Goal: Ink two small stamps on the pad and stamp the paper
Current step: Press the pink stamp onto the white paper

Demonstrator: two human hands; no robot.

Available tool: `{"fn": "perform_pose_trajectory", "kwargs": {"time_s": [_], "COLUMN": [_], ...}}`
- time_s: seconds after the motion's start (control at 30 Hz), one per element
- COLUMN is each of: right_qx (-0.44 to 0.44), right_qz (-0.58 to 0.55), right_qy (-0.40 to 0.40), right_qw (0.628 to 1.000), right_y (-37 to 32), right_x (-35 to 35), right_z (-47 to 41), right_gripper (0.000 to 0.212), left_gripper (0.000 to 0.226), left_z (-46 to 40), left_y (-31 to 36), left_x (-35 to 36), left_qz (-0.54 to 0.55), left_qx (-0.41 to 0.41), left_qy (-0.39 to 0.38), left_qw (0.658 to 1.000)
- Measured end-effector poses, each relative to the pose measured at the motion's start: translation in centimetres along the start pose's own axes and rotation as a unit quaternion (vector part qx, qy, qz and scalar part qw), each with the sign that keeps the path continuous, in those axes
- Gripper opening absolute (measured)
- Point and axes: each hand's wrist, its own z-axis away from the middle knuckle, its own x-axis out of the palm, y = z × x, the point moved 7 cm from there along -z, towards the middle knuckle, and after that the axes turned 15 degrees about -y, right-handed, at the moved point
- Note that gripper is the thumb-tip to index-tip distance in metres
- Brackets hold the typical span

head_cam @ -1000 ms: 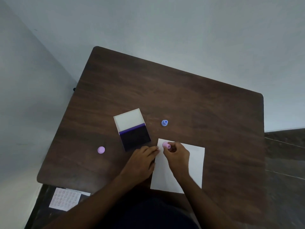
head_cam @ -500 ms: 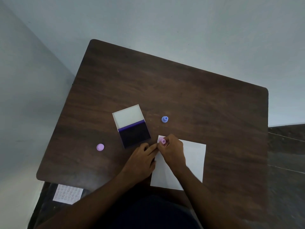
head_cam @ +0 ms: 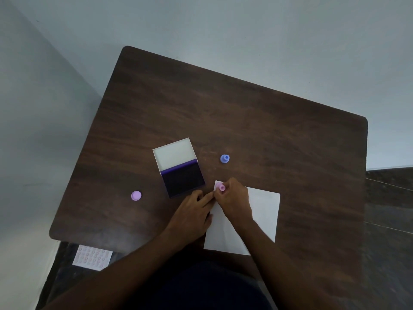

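Table point(head_cam: 245, 113): dark wood-grain top with rounded corners, set against a pale wall; everything else lies on its near half.
Paper point(head_cam: 263, 211): white sheet at the near edge, partly covered by the right forearm and hand; no print can be made out on the bare part.
Ink pad point(head_cam: 182, 179): open case just left of the paper's far corner — white lid point(head_cam: 174, 154) folded back, dark purple pad facing up.
Left hand point(head_cam: 192, 214): flat on the table at the paper's left edge, fingers stretched toward the right hand and touching it, holding nothing.
Right hand point(head_cam: 234, 200): fingers pinched together on the pink stamp, over the paper's far-left corner.
Pink stamp point(head_cam: 221, 187): upright in that pinch, base down at the corner of the paper — contact cannot be told for sure.
Blue stamp point(head_cam: 224, 158): standing alone beyond the paper, right of the ink pad.
Lilac cap point(head_cam: 136, 195): round, lying well left of the pad.
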Motion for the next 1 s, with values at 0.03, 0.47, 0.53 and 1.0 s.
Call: {"fn": "perform_pose_trajectory", "kwargs": {"time_s": [0.03,0.47,0.53,1.0], "right_qx": [0.0,0.012,0.017,0.022], "right_qz": [0.002,-0.003,-0.002,0.009], "right_qy": [0.0,-0.012,-0.019,-0.01], "right_qw": [1.0,1.0,1.0,1.0], "right_y": [0.03,-0.18,-0.12,-0.28], "right_x": [0.01,0.06,0.09,-0.08], "right_z": [-0.02,-0.31,-0.47,-0.49], "right_gripper": [0.039,0.036,0.036,0.035], "left_gripper": [0.056,0.059,0.059,0.06], "left_z": [-0.04,0.11,0.16,0.27], "left_y": [-0.01,-0.12,-0.07,0.13], "left_x": [0.03,0.25,0.13,0.01], "left_qz": [0.0,-0.009,-0.003,0.003], "left_qx": [-0.001,-0.012,-0.013,-0.006], "left_qy": [-0.001,-0.019,-0.017,-0.013], "left_qw": [1.0,1.0,1.0,1.0]}}
